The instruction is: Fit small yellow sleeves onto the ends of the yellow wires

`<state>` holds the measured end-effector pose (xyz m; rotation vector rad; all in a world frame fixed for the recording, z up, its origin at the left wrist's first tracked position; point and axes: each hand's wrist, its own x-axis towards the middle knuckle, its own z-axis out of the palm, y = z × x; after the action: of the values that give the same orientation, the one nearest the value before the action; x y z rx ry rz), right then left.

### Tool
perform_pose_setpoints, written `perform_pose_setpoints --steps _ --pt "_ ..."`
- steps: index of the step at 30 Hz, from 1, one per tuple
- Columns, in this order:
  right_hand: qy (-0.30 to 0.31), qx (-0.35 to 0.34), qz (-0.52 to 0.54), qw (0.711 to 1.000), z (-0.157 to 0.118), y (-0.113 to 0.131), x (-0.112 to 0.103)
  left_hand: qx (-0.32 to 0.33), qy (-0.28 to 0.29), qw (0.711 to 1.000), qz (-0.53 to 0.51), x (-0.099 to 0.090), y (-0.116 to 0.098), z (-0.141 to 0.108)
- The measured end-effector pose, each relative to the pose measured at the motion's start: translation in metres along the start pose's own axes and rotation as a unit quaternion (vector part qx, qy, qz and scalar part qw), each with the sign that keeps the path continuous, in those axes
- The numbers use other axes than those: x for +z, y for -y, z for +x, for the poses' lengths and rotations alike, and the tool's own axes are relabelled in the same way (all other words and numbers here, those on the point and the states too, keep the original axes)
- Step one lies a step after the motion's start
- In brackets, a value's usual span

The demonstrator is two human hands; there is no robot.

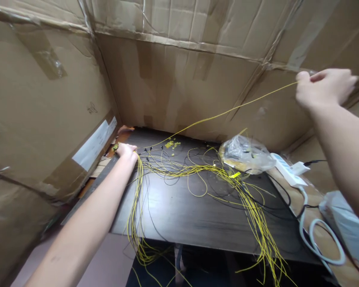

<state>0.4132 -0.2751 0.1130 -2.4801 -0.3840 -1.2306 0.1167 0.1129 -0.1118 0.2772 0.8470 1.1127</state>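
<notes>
At the far left of the dark table, my left hand (127,151) is closed around a bundle of thin yellow wires (140,187), which hangs down over the front edge. High on the right, my right hand (324,87) pinches one yellow wire (242,105) that runs taut between both hands. More yellow wires (254,217) spread across the table and droop off its front right. Small black connectors (147,149) lie just right of my left hand, on thin dark leads.
Cardboard walls (179,87) enclose the dark table (167,211). Small yellow pieces (172,144) lie near the back wall. On the right are a clear plastic bag (247,155), a white power strip (287,169) with a plug, and a looped pale cable (342,253).
</notes>
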Motion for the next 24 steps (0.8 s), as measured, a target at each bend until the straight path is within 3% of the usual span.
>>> perform_pose_setpoints --steps 2,4,7,10,13,15,17,18,19,21,22,24 --pt "0.036 0.039 -0.066 0.996 -0.002 -0.007 -0.017 0.009 -0.007 1.000 -0.005 0.001 -0.003 0.000" --pt "0.088 0.095 -0.067 0.989 -0.008 -0.005 -0.031 0.010 -0.002 1.000 -0.010 0.002 -0.004 -0.002" --pt "0.179 0.126 0.001 0.976 -0.017 0.012 -0.043 -0.004 0.028 1.000 -0.010 0.004 -0.001 -0.009" --pt "0.317 0.076 0.133 0.936 -0.029 0.037 -0.058 -0.025 0.070 0.997 -0.004 0.005 0.004 -0.018" --pt "0.477 -0.054 0.268 0.836 -0.048 0.065 -0.091 -0.053 0.111 0.992 -0.002 0.005 0.007 -0.025" --pt "0.580 -0.174 0.297 0.739 -0.065 0.084 -0.110 -0.075 0.138 0.988 -0.001 0.005 0.007 -0.030" --pt "0.643 -0.259 0.269 0.669 -0.090 0.105 -0.110 -0.097 0.164 0.982 -0.001 0.005 0.007 -0.036" --pt "0.642 -0.284 0.274 0.657 -0.106 0.116 -0.100 -0.108 0.177 0.978 -0.001 0.006 0.007 -0.038" --pt "0.619 -0.288 0.267 0.680 -0.123 0.127 -0.083 -0.119 0.189 0.975 -0.001 0.006 0.006 -0.041" --pt "0.514 -0.279 0.241 0.775 -0.160 0.144 -0.036 -0.140 0.212 0.967 -0.002 0.006 0.005 -0.047" --pt "0.466 -0.293 0.218 0.806 -0.179 0.150 -0.010 -0.149 0.222 0.964 -0.003 0.006 0.005 -0.050" --pt "0.444 -0.305 0.165 0.826 -0.212 0.156 0.036 -0.163 0.237 0.958 -0.003 0.005 0.005 -0.053"
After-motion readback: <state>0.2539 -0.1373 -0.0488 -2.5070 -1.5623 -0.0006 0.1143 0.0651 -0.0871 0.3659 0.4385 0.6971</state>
